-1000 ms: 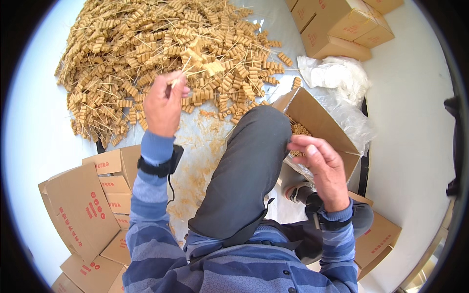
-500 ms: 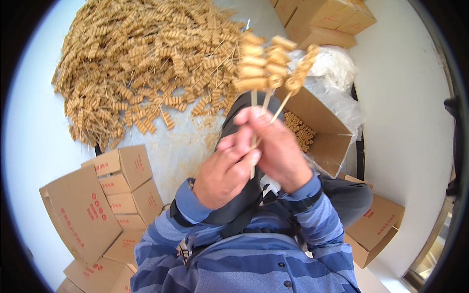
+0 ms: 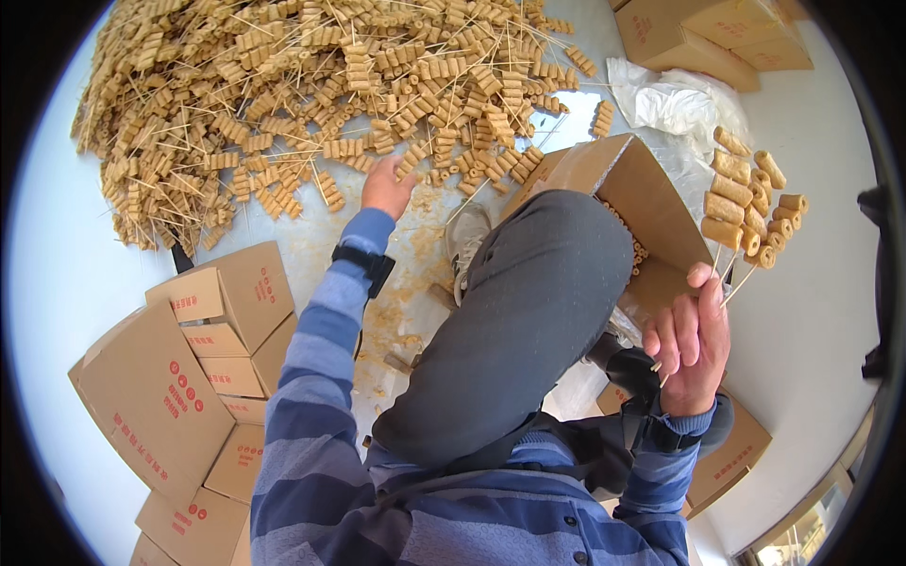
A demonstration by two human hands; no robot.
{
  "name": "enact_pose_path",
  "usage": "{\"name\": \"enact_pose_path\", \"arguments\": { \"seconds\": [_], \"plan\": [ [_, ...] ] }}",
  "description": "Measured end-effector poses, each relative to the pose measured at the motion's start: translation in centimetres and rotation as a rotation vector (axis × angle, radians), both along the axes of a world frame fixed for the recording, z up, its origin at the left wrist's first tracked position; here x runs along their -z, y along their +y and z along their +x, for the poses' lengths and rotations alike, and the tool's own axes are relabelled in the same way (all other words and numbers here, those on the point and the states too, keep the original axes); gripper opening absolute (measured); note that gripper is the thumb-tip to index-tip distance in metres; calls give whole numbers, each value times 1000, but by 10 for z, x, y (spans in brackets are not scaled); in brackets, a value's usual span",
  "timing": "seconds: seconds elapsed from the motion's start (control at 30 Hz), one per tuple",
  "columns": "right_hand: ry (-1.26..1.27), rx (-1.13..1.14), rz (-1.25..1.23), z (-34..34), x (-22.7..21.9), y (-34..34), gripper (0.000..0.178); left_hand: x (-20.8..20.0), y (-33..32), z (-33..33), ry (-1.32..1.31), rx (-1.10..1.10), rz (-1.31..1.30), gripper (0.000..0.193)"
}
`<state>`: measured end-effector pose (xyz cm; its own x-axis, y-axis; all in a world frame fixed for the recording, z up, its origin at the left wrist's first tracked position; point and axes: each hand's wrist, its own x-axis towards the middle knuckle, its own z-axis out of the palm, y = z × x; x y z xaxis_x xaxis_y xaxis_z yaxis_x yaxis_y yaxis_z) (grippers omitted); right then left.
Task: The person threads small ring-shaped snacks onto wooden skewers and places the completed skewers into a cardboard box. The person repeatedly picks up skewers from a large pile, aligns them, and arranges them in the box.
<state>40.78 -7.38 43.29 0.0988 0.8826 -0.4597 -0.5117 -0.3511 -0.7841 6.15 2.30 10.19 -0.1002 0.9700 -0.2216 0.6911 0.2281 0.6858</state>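
My right hand (image 3: 694,344) is closed round the thin wooden sticks of several skewers. Their tan, ribbed, tube-shaped food rolls (image 3: 731,203) fan out above the fingers at the right. My left hand (image 3: 387,191) reaches out to the near edge of a big heap of similar skewers (image 3: 283,85). One skewer (image 3: 411,160) lies right at its fingertips. The fingers are partly hidden, so whether they grip it cannot be made out.
An open cardboard box (image 3: 656,203) holding packed rolls stands beyond my bent knee (image 3: 528,292). Crumpled clear plastic (image 3: 684,108) lies behind it. Cartons (image 3: 156,406) are stacked at the left, with more cartons (image 3: 708,38) at the far right. Crumbs (image 3: 415,255) dot the floor.
My hands, together round the skewers before, have parted. The right hand has carried the skewers to the right; the left has let go of them and stretched forward to the heap.
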Motion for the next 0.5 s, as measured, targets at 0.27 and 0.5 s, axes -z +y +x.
{"name": "enact_pose_path", "arguments": {
  "seconds": [0.27,0.5],
  "plan": [
    [-114,-57,-87,12,27,14,34,66,12,96,125,347,-254,32],
    [-185,-180,-138,10,37,17,37,91,-18,128,143,328,-279,22]
  ]
}}
